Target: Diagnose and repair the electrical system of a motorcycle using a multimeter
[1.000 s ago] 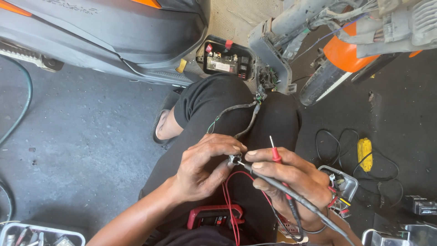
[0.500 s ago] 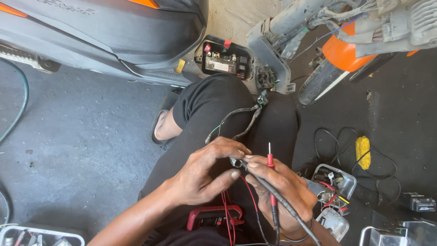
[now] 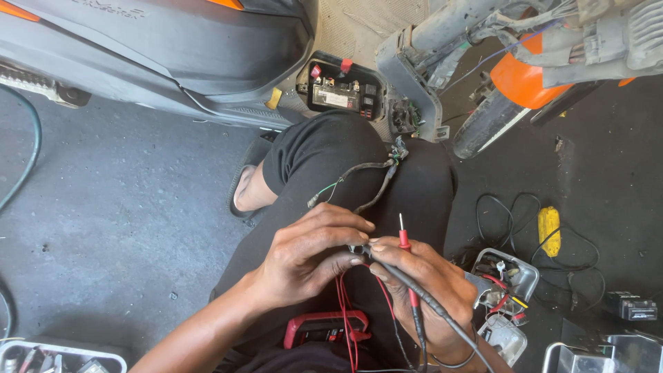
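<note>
At frame centre, a left hand [image 3: 311, 255] and right hand [image 3: 421, 283] pinch a grey cable [image 3: 442, 318] together, the right also holding a red probe [image 3: 404, 238]. A red meter [image 3: 324, 328] lies below; a battery [image 3: 338, 86] sits at upper centre.

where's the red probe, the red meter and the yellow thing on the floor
red probe [image 3: 403, 239]: head view, on its red collar below the metal tip
red meter [image 3: 324, 328]: head view, on its case
yellow thing [image 3: 549, 230]: head view, on its middle

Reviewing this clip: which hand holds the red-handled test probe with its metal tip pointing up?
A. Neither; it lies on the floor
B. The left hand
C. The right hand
C. The red probe stands up out of the right hand, while the left hand pinches the wire bundle beside it.
</note>
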